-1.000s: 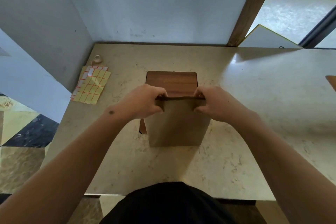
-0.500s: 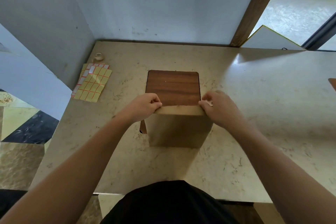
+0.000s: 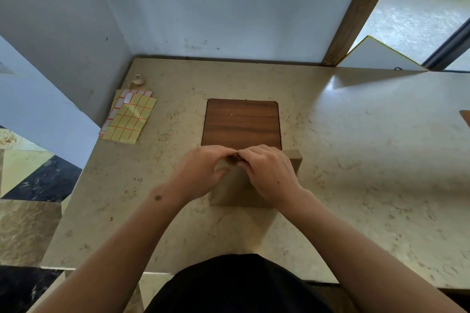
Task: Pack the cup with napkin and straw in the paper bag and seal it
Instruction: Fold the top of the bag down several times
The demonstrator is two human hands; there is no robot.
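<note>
A brown paper bag (image 3: 235, 192) stands upright on the marble counter (image 3: 356, 160), at the near edge of a dark wooden board (image 3: 241, 123). Its top is folded over and flat. My left hand (image 3: 203, 170) and my right hand (image 3: 269, 173) meet at the middle of that fold, fingertips touching, both pinching the paper there. The bag's right top corner (image 3: 295, 157) sticks out past my right hand. Cup, napkin and straw are not visible; the closed bag hides whatever is inside.
Sheets of yellow sticker labels (image 3: 129, 117) lie at the left of the counter, with a small tape roll (image 3: 137, 80) behind them by the wall. Another wooden piece (image 3: 466, 118) shows at the right edge. The counter's near edge runs just before my body.
My hands held the bag's top at its two ends, pressed the fold down flat, then slid inward; now they meet at the middle of the fold.
</note>
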